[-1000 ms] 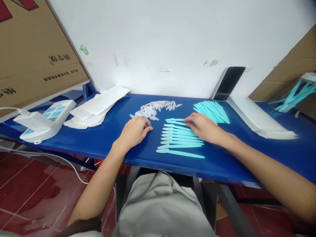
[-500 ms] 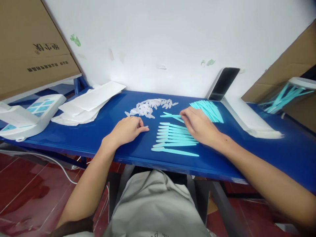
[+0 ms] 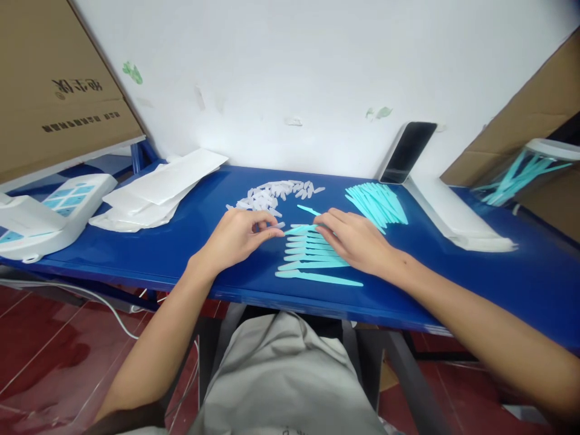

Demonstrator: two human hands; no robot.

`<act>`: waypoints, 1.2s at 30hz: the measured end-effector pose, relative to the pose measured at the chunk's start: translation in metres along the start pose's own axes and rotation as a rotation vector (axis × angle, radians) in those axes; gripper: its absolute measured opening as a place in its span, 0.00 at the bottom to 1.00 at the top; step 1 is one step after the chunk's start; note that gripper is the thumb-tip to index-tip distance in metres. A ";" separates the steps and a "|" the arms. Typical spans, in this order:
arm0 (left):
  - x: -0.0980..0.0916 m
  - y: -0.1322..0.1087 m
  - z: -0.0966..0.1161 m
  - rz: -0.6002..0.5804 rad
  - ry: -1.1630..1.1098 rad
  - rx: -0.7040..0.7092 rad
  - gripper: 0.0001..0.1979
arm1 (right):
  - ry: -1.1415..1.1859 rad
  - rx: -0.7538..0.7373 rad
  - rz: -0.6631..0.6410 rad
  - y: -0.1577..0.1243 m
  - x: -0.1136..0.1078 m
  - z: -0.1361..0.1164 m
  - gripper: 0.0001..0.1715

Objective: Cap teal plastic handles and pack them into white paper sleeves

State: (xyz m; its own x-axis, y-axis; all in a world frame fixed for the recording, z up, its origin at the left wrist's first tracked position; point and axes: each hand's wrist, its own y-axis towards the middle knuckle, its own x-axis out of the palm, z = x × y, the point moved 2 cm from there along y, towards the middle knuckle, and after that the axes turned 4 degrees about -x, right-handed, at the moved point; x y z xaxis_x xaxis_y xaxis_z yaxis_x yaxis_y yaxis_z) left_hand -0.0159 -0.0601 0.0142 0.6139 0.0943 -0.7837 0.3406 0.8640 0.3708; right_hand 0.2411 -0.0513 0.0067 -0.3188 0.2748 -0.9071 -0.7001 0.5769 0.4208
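My right hand point(image 3: 356, 238) pinches a turquoise eyebrow razor point(image 3: 299, 230), whose blade end points left. My left hand point(image 3: 240, 235) is closed on a small translucent cap point(image 3: 278, 225), and its thumb tip is at the razor's end. I cannot tell whether the cap touches the razor. Below the hands lies a row of several turquoise razors point(image 3: 312, 265), partly covered by my right hand. Another razor point(image 3: 308, 209) lies just above the held one. Translucent caps point(image 3: 263, 198) are heaped beyond my left hand, and more razors point(image 3: 378, 202) are piled beyond my right.
The blue table point(image 3: 181, 260) meets a white wall. A phone point(image 3: 410, 152) leans at the back right beside a long white packet point(image 3: 462, 220). A clear tub of razors point(image 3: 530, 175) is far right. White paper sleeves point(image 3: 154, 187) and a white device point(image 3: 67, 205) occupy the left.
My right hand has moved slightly left and down, bringing a razor to my left hand. The left hand has shifted a little right, the cap raised to the razor's end.
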 end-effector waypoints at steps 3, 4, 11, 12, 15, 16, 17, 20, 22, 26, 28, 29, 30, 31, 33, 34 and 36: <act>-0.001 -0.002 0.003 0.055 -0.014 0.090 0.16 | -0.036 -0.009 0.060 -0.001 -0.003 -0.001 0.20; -0.001 -0.002 0.003 0.064 -0.016 0.102 0.16 | -0.052 -0.013 0.074 -0.002 -0.004 -0.002 0.21; 0.000 -0.005 0.013 0.065 -0.014 0.147 0.14 | -0.070 -0.066 0.135 -0.004 -0.007 -0.007 0.22; 0.002 -0.006 0.016 0.072 -0.015 0.174 0.14 | -0.064 -0.079 0.144 -0.004 -0.007 -0.009 0.22; 0.009 -0.009 0.025 0.099 -0.014 0.255 0.12 | -0.040 -0.102 0.142 -0.004 -0.007 -0.016 0.23; 0.011 -0.010 0.028 0.107 -0.009 0.270 0.13 | -0.030 -0.103 0.137 -0.003 -0.007 -0.017 0.23; 0.012 -0.010 0.029 0.113 -0.003 0.275 0.13 | -0.020 -0.104 0.135 -0.003 -0.008 -0.018 0.23; 0.012 -0.007 0.030 0.117 0.030 0.258 0.15 | 0.031 -0.101 0.137 0.000 -0.009 -0.016 0.22; 0.009 -0.003 0.027 0.129 0.087 0.193 0.16 | 0.059 -0.057 0.129 0.001 -0.008 -0.009 0.22; 0.000 0.000 0.016 0.249 0.172 -0.047 0.18 | 0.067 0.116 0.089 0.000 0.000 0.018 0.22; -0.003 0.000 0.012 0.272 0.159 -0.107 0.17 | 0.102 0.167 0.072 0.000 0.005 0.029 0.22; -0.004 0.000 0.010 0.261 0.153 -0.119 0.18 | 0.126 0.169 0.066 0.000 0.007 0.033 0.22; -0.006 0.002 0.009 0.240 0.154 -0.126 0.19 | 0.147 0.165 0.056 0.001 0.008 0.035 0.22; -0.007 0.006 0.007 0.211 0.163 -0.127 0.19 | 0.163 0.155 0.042 0.001 0.009 0.036 0.22; -0.010 0.021 0.002 0.150 0.197 -0.104 0.19 | 0.169 0.133 0.009 0.002 0.012 0.036 0.22; -0.012 0.031 -0.002 0.114 0.222 -0.072 0.18 | 0.167 0.122 -0.009 0.002 0.013 0.036 0.22; -0.013 0.057 -0.013 0.065 0.291 0.036 0.17 | 0.164 0.100 -0.048 0.003 0.015 0.035 0.23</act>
State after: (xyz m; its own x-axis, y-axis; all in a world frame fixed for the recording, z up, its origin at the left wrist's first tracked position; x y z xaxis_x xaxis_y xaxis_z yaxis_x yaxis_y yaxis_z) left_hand -0.0135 -0.0055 0.0385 0.4076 0.2911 -0.8655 0.3354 0.8339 0.4384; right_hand 0.2562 -0.0189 -0.0054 -0.3924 0.1210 -0.9118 -0.6528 0.6618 0.3687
